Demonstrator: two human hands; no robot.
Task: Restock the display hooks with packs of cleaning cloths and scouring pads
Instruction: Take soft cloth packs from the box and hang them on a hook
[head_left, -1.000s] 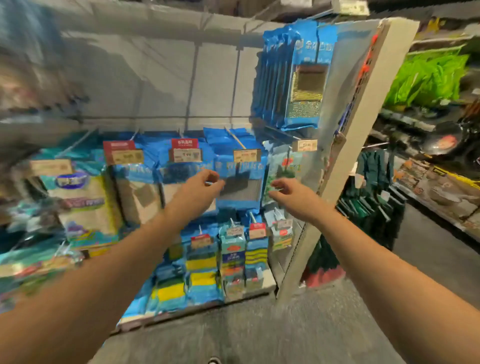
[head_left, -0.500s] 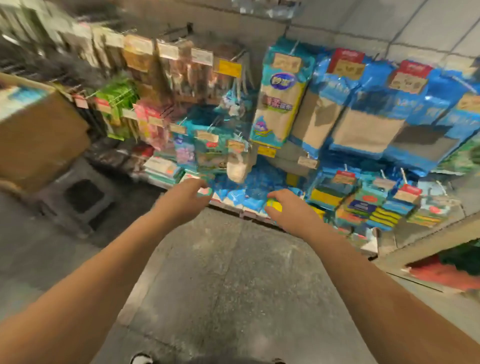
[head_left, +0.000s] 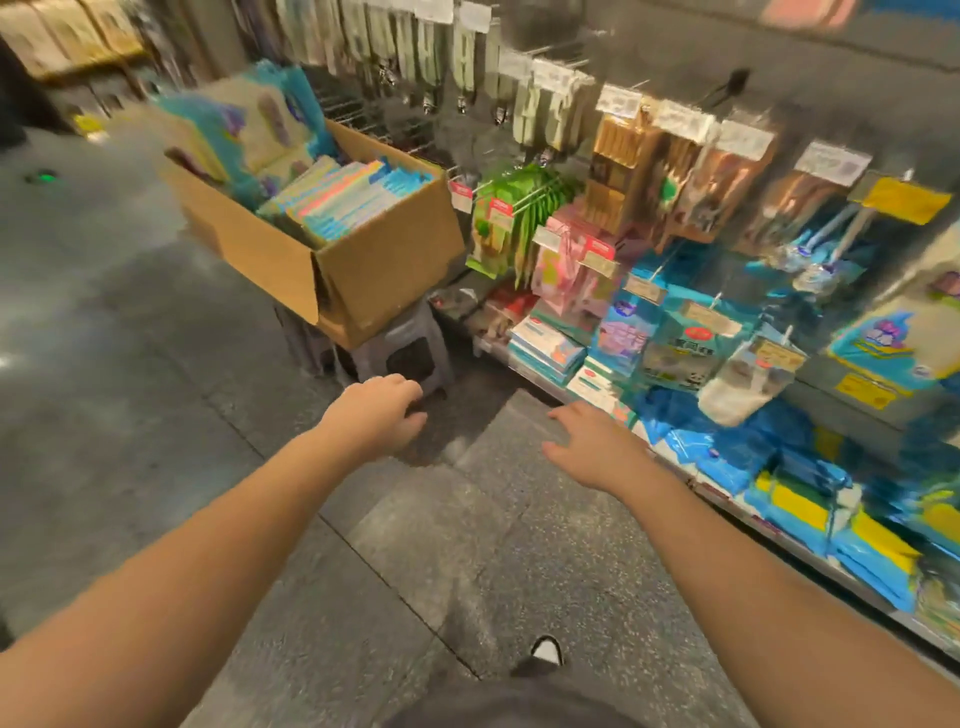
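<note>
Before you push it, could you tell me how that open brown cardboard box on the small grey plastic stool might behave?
The open brown cardboard box looks packed with flat colourful packs, so probably heavy for its size. It overhangs the small grey plastic stool, so a shove may tip or slide it off. Its walls seem stiff enough to grip.

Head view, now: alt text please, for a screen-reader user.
Both bare hands, left hand and right hand, reach empty over the floor toward an open cardboard box of colourful packs on a grey stool. Display hooks of packaged goods hang at right.
</note>
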